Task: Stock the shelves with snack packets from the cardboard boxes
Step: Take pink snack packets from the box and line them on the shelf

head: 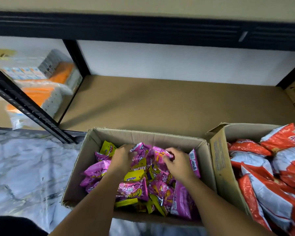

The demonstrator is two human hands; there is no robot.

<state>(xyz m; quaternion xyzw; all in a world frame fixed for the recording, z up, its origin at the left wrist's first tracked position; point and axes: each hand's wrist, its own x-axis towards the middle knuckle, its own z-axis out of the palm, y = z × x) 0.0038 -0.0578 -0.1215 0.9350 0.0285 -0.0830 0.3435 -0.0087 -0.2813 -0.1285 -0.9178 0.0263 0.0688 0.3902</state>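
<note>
While both bare forearms reach down into the open brown cardboard box (162, 138) on the floor, the step in hand looks like the pick: gathering packets before any has gone up. The left hand (122, 155) and the right hand (176, 160) sit near the far end of the box, a little apart from each other, fingers curled down into the heap of glossy pink and yellow snack packets (134, 189). Each hand seems to be closing on the crumpled top of a pink packet, but the fingertips are buried in foil, so a firm hold cannot be confirmed for either.

Just beyond the box lies the tan board shelf (169, 103), framed by black metal uprights (32, 108) and bare across its visible width, so the stocking appears to be at its very start. Beside the first box, to the right, a second cardboard box (226, 167) holds red and white snack bags (262, 167), untouched. Orange and white wrapped goods (46, 82) sit in the neighbouring bay on the left.

The next move likely calls for lifting a bunch clear of the box's far wall and carrying it forward onto the shelf, setting it toward the back. Slippery foil could let packets slide free, so a gathered, two-handed hold seems wise.
</note>
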